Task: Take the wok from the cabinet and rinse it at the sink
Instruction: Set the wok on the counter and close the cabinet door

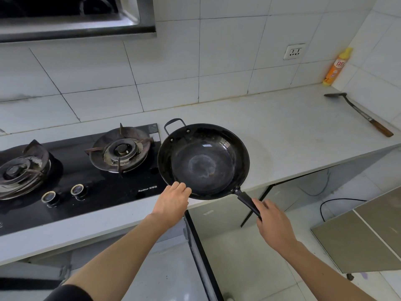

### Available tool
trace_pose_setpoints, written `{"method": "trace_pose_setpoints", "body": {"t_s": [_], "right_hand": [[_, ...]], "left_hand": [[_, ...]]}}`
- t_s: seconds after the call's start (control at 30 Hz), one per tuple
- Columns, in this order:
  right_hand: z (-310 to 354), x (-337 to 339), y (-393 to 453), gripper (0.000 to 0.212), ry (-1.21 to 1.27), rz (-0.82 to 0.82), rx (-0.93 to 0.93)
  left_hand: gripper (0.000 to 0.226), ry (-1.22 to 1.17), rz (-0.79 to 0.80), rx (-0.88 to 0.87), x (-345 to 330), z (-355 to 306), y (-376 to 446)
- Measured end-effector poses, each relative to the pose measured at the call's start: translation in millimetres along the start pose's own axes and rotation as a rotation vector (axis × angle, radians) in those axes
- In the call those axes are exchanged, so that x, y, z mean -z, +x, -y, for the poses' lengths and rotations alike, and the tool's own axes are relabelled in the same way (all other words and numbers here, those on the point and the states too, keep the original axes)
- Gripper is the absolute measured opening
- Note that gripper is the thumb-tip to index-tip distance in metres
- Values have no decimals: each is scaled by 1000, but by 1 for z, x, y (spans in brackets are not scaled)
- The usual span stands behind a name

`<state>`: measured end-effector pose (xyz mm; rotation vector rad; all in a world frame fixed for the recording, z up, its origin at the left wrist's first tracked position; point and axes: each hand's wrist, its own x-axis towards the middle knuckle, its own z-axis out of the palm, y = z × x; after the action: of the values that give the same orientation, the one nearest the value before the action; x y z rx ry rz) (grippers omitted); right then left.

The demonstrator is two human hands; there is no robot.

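bare forearms, a dark sleeve [69, 293] covering the left upper arm.

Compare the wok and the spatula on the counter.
The wok is a round black pan held by the left hand at its rim and the right hand at its handle; the spatula is slim, wooden-handled, lying untouched near the corner. Both are dark metal.
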<state>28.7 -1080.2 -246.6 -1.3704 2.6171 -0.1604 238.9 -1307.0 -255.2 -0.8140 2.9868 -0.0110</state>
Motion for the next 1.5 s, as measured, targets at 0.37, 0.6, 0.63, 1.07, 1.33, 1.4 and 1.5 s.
{"method": "trace_pose_setpoints", "body": {"t_s": [0.37,0.6,0.63,1.07,1.33,1.4,1.5], "right_hand": [[11,9,-11,47,-55,-24,30],[25,5,-39,52,-25,-130,66],[28,3,-44,51,-3,-152,89],[69,-78,-84,49,256,325,190],[78,-121,-93,29,404,494,43],[81,-124,-94,7,420,473,29],[86,-132,-91,9,514,461,-42]], "left_hand": [[34,-24,-24,-14,5,8,-25],[34,-42,-41,-26,3,9,-37],[35,-47,-41,-21,3,9,-40],[28,-51,125,142,-11,-7,-119],[38,-45,181,235,-22,-14,-161],[38,-45,181,244,-22,-11,-164],[36,-58,178,254,-24,-2,-161]]}}
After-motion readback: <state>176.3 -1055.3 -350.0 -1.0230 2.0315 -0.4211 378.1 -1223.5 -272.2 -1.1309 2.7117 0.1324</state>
